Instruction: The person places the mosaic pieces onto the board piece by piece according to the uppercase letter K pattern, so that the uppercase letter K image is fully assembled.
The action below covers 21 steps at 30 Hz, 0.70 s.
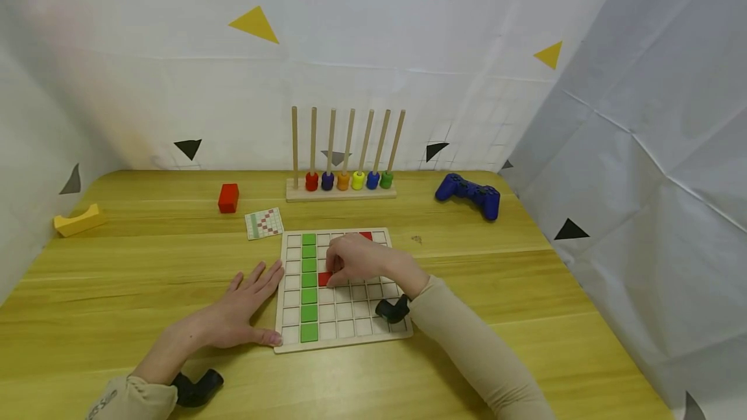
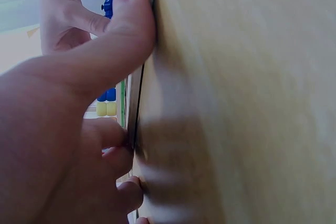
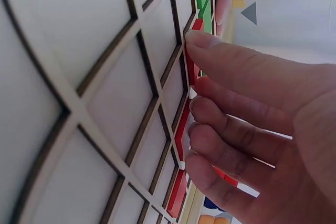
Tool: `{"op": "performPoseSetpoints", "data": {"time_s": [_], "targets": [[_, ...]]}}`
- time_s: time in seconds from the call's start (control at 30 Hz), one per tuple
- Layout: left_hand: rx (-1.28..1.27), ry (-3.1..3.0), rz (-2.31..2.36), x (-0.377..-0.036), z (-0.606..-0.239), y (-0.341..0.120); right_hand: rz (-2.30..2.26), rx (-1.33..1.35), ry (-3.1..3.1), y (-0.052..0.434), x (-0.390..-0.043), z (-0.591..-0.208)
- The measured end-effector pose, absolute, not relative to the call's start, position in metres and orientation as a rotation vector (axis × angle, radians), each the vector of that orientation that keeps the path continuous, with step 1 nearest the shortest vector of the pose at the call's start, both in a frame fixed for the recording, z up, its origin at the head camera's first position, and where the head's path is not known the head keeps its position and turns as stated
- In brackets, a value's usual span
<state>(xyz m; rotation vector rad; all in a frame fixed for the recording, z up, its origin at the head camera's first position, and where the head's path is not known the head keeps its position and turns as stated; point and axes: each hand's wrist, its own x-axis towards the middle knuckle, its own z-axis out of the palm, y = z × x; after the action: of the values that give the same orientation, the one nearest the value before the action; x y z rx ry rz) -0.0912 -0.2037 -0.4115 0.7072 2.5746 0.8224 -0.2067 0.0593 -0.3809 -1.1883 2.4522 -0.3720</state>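
Note:
A wooden grid board (image 1: 344, 342) lies on the table with a column of green tiles (image 1: 309, 297) near its left side. My right hand (image 1: 362, 258) is over the board, thumb and index fingertip at opposite edges of a red tile (image 1: 324, 279) beside the green column. The right wrist view shows this red tile (image 3: 193, 61) lying in its cell, pinched lightly. Further red tiles (image 3: 178, 195) sit beyond the fingers; one red tile (image 1: 366, 236) shows near the board's far edge. My left hand (image 1: 239, 313) rests spread on the table, thumb and fingertips against the board's left edge.
Behind the board stands a wooden peg rack (image 1: 341, 193) with coloured beads. A printed pattern card (image 1: 264, 223) and a red block (image 1: 228, 198) lie back left. A yellow block (image 1: 80, 221) is far left. A blue game controller (image 1: 468, 195) lies back right.

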Motion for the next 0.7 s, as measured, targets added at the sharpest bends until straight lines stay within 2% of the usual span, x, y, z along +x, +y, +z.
{"op": "performPoseSetpoints", "data": {"time_s": [0.37, 0.7], "targets": [[0.704, 2.573, 0.816, -0.091, -0.412, -0.203, -0.439, -1.245, 2.451, 0.069, -0.209, -0.382], [0.718, 2.574, 0.824, -0.092, -0.414, -0.205, -0.686, -1.243, 2.385, 0.125, -0.210, -0.362]]}}
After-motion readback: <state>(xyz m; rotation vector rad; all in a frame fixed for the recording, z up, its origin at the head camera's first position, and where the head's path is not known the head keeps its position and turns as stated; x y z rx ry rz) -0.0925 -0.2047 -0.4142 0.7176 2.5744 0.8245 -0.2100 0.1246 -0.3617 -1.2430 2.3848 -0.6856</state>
